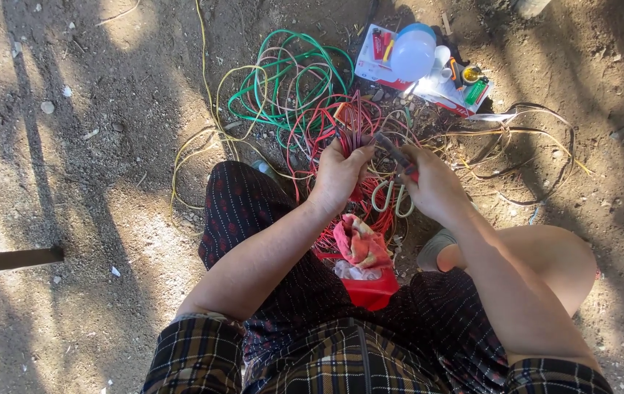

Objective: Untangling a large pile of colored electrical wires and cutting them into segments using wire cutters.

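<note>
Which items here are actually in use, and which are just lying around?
In use:
- left hand gripping a bundle of red wires
- right hand holding a red-handled tool against them

Lying about:
- green wire coil
- yellow wire
- white bulb on a box of small parts
- scissors
- red bag with cloth

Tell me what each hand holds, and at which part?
Left hand grips the red wire bundle near its middle; right hand holds pliers by the handles.

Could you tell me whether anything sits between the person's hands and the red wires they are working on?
Nothing visible does: the left hand already grips the red wire bundle, and the right hand holds pliers against it.
</note>
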